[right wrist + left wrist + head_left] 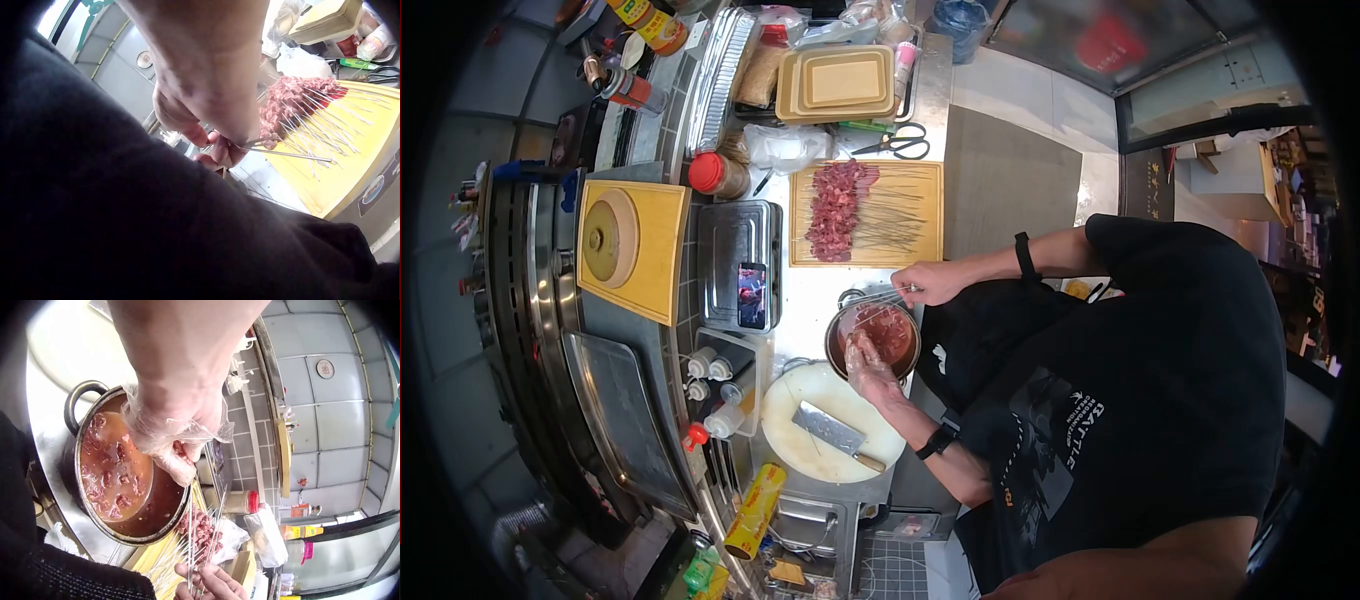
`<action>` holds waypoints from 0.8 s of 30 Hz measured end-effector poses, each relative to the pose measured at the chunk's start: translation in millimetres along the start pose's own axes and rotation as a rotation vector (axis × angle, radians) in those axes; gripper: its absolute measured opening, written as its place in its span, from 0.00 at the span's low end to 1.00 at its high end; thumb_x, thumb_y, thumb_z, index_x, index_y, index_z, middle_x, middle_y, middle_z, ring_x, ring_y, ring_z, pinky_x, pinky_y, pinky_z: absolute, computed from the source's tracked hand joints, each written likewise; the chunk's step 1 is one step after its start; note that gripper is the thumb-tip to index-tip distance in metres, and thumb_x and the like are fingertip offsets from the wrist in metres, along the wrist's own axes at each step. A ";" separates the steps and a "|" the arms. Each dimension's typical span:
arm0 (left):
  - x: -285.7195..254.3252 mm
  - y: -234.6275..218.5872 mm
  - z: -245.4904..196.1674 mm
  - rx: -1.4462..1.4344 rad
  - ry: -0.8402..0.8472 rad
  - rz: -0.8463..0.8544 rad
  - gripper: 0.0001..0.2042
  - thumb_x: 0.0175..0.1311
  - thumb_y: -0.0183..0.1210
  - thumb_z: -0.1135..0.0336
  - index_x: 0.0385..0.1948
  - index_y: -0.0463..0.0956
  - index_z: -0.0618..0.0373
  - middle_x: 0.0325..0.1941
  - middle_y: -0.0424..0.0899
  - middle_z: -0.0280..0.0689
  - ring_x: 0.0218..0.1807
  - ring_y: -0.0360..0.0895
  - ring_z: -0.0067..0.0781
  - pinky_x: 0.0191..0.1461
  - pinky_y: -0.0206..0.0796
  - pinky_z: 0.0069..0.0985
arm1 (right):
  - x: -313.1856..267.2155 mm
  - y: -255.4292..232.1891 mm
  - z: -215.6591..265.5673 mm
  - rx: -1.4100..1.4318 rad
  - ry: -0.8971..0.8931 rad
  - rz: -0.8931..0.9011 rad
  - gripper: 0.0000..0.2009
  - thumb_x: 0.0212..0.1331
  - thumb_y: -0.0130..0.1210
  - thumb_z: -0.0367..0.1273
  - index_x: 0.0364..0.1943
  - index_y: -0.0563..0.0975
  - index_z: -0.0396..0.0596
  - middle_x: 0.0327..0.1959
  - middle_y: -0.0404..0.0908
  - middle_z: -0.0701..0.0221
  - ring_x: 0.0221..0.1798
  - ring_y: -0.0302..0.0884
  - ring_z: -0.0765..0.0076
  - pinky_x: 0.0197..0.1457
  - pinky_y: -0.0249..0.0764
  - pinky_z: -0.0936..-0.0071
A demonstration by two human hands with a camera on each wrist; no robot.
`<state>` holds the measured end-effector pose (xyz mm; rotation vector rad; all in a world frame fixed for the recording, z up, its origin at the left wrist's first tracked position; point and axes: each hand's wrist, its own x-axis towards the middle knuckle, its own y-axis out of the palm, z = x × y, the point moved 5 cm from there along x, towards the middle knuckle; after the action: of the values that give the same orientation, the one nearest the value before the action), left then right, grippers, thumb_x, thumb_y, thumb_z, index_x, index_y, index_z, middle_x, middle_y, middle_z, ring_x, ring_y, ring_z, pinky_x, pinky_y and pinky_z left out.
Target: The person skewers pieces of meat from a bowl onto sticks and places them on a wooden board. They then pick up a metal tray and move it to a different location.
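Note:
In the head view, my left hand (pixel 870 371), in a clear plastic glove, is over a metal pot (pixel 831 352). Its fingers are curled, and the left wrist view shows a red piece of meat (pixel 180 449) pinched in them. Raw meat chunks (pixel 122 500) sit in reddish liquid inside the pot. My bare right hand (pixel 936 283) grips several thin metal skewers (pixel 878 301), which reach across the pot's rim toward the left hand. Beyond the pot, a yellow board (pixel 880 255) bears rows of threaded meat skewers (pixel 833 212), with their bare metal ends toward me.
A cleaver (pixel 828 426) lies on a round white cutting board (pixel 780 440) left of the pot. A phone (pixel 752 296) rests on a lidded steel container (pixel 725 225). Scissors (pixel 908 143), stacked yellow trays (pixel 785 85) and a red-lidded jar (pixel 722 180) are near the skewer board.

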<state>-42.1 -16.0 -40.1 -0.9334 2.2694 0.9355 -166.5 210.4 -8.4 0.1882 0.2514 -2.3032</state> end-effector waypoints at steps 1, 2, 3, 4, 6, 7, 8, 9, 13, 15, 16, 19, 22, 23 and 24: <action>-0.4 0.4 -0.7 0.001 0.013 -0.001 0.16 0.76 0.52 0.78 0.60 0.68 0.79 0.63 0.74 0.55 0.65 0.75 0.46 0.74 0.72 0.34 | 0.3 0.3 0.1 -0.012 -0.001 -0.004 0.04 0.62 0.56 0.25 0.37 0.74 0.40 0.27 0.80 0.65 0.32 0.79 0.65 0.37 0.72 0.65; -1.1 0.7 -1.3 0.001 0.026 -0.003 0.17 0.76 0.53 0.77 0.61 0.68 0.79 0.63 0.74 0.55 0.65 0.75 0.46 0.74 0.72 0.33 | 0.7 0.2 0.1 -0.025 -0.003 -0.007 0.04 0.63 0.57 0.25 0.37 0.74 0.40 0.27 0.80 0.65 0.32 0.78 0.65 0.37 0.72 0.65; -2.2 1.4 -2.1 0.001 0.039 -0.005 0.17 0.76 0.53 0.77 0.61 0.68 0.79 0.64 0.73 0.56 0.66 0.75 0.46 0.74 0.71 0.33 | 1.1 -1.3 4.7 -0.041 -0.021 -0.009 0.04 0.62 0.58 0.26 0.37 0.75 0.40 0.27 0.80 0.65 0.32 0.78 0.65 0.37 0.72 0.65; -3.1 3.6 -3.2 -0.003 0.052 0.026 0.18 0.76 0.53 0.76 0.62 0.67 0.79 0.65 0.73 0.56 0.67 0.74 0.46 0.75 0.70 0.34 | 1.3 -2.9 9.1 -0.058 -0.038 -0.011 0.04 0.62 0.59 0.26 0.36 0.76 0.40 0.27 0.80 0.64 0.33 0.79 0.66 0.38 0.72 0.65; -5.1 8.6 -5.9 -0.009 0.077 0.089 0.19 0.76 0.53 0.76 0.63 0.66 0.79 0.67 0.71 0.56 0.69 0.73 0.47 0.77 0.68 0.34 | 1.8 -5.5 15.2 -0.086 -0.061 -0.010 0.04 0.61 0.60 0.27 0.35 0.78 0.40 0.29 0.82 0.64 0.34 0.80 0.64 0.40 0.74 0.65; -6.5 12.0 -7.0 -0.016 0.076 0.134 0.19 0.77 0.53 0.75 0.64 0.65 0.78 0.68 0.71 0.56 0.69 0.72 0.46 0.77 0.67 0.33 | 2.1 -6.4 17.1 -0.097 -0.067 -0.008 0.04 0.60 0.60 0.27 0.35 0.79 0.40 0.30 0.83 0.63 0.36 0.82 0.62 0.41 0.75 0.65; -8.2 15.3 -8.0 -0.022 0.076 0.179 0.20 0.77 0.53 0.74 0.65 0.65 0.77 0.69 0.70 0.56 0.70 0.72 0.45 0.78 0.66 0.33 | 2.1 -7.0 18.9 -0.108 -0.073 -0.006 0.04 0.59 0.59 0.27 0.34 0.80 0.40 0.31 0.84 0.63 0.37 0.83 0.60 0.43 0.77 0.65; -9.1 18.0 -8.5 -0.029 0.075 0.224 0.20 0.78 0.53 0.74 0.65 0.64 0.77 0.69 0.70 0.56 0.71 0.71 0.45 0.78 0.65 0.32 | 1.7 -7.0 19.2 -0.108 -0.075 -0.020 0.04 0.58 0.60 0.27 0.35 0.81 0.41 0.31 0.85 0.63 0.37 0.83 0.60 0.44 0.77 0.65; -7.1 19.7 -6.8 0.000 0.073 0.182 0.20 0.78 0.53 0.74 0.66 0.64 0.76 0.70 0.69 0.56 0.71 0.71 0.45 0.79 0.64 0.33 | 1.7 -8.2 18.4 -0.133 -0.057 -0.043 0.06 0.57 0.61 0.27 0.37 0.83 0.42 0.33 0.86 0.63 0.39 0.84 0.60 0.46 0.78 0.65; -6.6 21.3 -6.0 0.014 0.084 0.183 0.20 0.78 0.53 0.73 0.66 0.64 0.76 0.70 0.70 0.56 0.71 0.71 0.45 0.79 0.64 0.34 | 1.0 -9.1 19.4 -0.141 -0.037 -0.037 0.06 0.57 0.62 0.28 0.37 0.83 0.43 0.34 0.86 0.63 0.40 0.84 0.60 0.46 0.78 0.65; -6.5 21.0 -5.4 0.017 0.073 0.161 0.20 0.77 0.53 0.74 0.66 0.64 0.76 0.70 0.70 0.56 0.71 0.71 0.47 0.78 0.66 0.34 | 0.1 -10.0 21.5 -0.137 -0.029 -0.034 0.06 0.57 0.62 0.28 0.37 0.83 0.43 0.33 0.86 0.63 0.40 0.84 0.60 0.46 0.78 0.65; -5.3 16.9 -5.1 0.005 0.053 0.106 0.20 0.77 0.53 0.74 0.66 0.64 0.75 0.69 0.69 0.55 0.71 0.70 0.49 0.75 0.69 0.35 | 0.5 -9.3 21.4 -0.124 -0.027 -0.029 0.06 0.57 0.63 0.28 0.37 0.83 0.44 0.33 0.86 0.64 0.39 0.83 0.62 0.46 0.77 0.65; -3.7 16.0 -6.2 -0.042 0.053 0.087 0.20 0.77 0.54 0.72 0.65 0.65 0.75 0.69 0.70 0.55 0.71 0.70 0.49 0.74 0.70 0.36 | 0.0 -10.0 22.6 -0.098 -0.028 -0.039 0.06 0.57 0.63 0.28 0.37 0.83 0.44 0.32 0.85 0.65 0.38 0.82 0.64 0.45 0.77 0.67; -3.8 15.7 -6.8 -0.053 0.054 0.084 0.20 0.77 0.54 0.72 0.65 0.65 0.75 0.69 0.69 0.55 0.71 0.70 0.50 0.74 0.70 0.36 | 0.5 -10.2 23.7 -0.086 -0.028 -0.045 0.06 0.56 0.63 0.28 0.37 0.83 0.44 0.32 0.85 0.66 0.38 0.82 0.64 0.44 0.77 0.67; -3.5 14.6 -6.9 -0.063 0.056 0.081 0.21 0.78 0.54 0.71 0.65 0.65 0.75 0.69 0.69 0.55 0.71 0.70 0.50 0.74 0.70 0.36 | 0.9 -10.6 25.0 -0.081 -0.025 -0.049 0.06 0.56 0.63 0.28 0.37 0.84 0.44 0.31 0.85 0.66 0.37 0.81 0.65 0.44 0.76 0.67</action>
<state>-52.2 -12.1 -27.6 -0.9112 2.3522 1.0333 -176.3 210.8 16.9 0.1135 0.3399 -2.3375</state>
